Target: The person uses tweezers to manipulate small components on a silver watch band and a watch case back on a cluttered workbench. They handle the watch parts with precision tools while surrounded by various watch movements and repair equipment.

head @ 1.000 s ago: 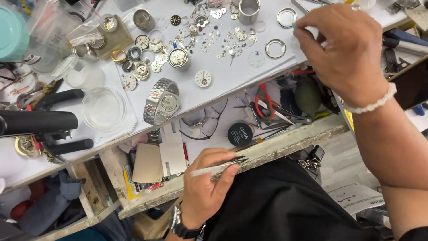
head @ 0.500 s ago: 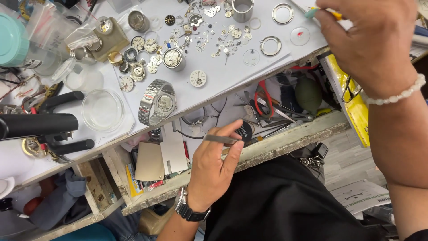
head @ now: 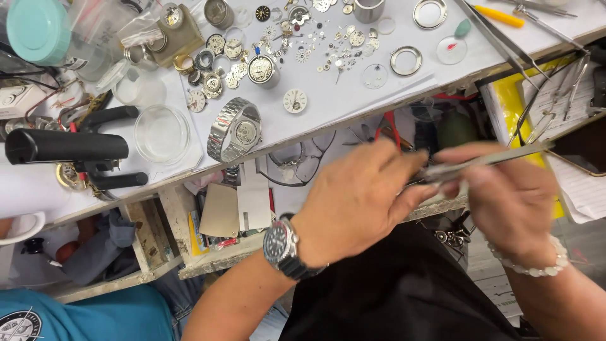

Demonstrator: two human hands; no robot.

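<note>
My left hand [head: 360, 199], with a dark wristwatch [head: 285, 247] on its wrist, and my right hand [head: 505, 196], with a white bead bracelet [head: 536, 265], meet above my lap. Together they hold long metal tweezers [head: 486, 161]; the right fingers pinch the middle and the left fingertips grip the blurred tip end. On the white bench top lie a steel bracelet watch [head: 235, 129] with its back off, a small white dial [head: 295, 100] and several scattered gears and watch parts [head: 303, 38].
An open drawer [head: 246, 208] under the bench holds cards, eyeglasses and red-handled pliers. On the bench stand a glass dish [head: 162, 134], a black-handled tool [head: 66, 146], metal rings [head: 406, 60], more tweezers [head: 499, 38], a yellow-handled tool [head: 499, 16] and a teal lid [head: 38, 28].
My right hand came down from the far bench top to my lap with the tweezers. My left hand rose from the drawer edge to meet it and took the tip end.
</note>
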